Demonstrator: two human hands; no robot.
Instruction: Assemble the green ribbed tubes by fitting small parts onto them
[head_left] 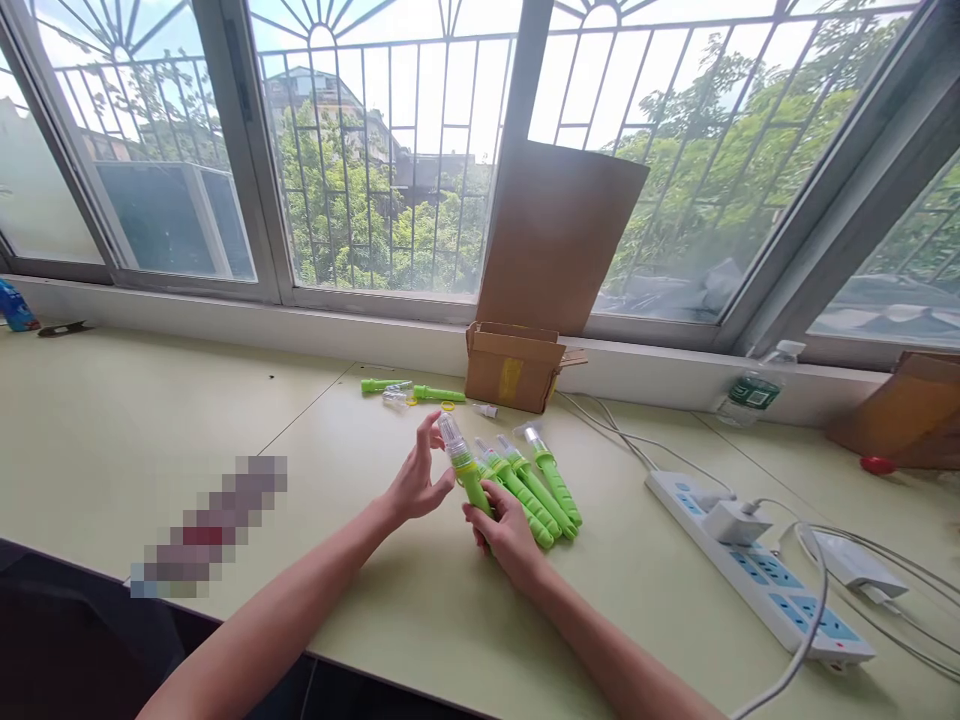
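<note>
Green, with a clear ribbed head, a wand [472,490] leans in the right hand [504,535], whose fingers are wrapped round the lower part of its handle, above the table [187,400]. The left hand [421,475] curves beside the clear head, thumb and fingers parted; whether a fingertip touches it, I cannot tell. Just past the right hand, more green wands [536,490] lie side by side. Farther back, green handles [439,394] and yellow rings [448,406] lie near a cardboard box [512,372]. Off to the right sits a white power strip [757,572], with a bottle [754,390] near the window ledge.
</note>
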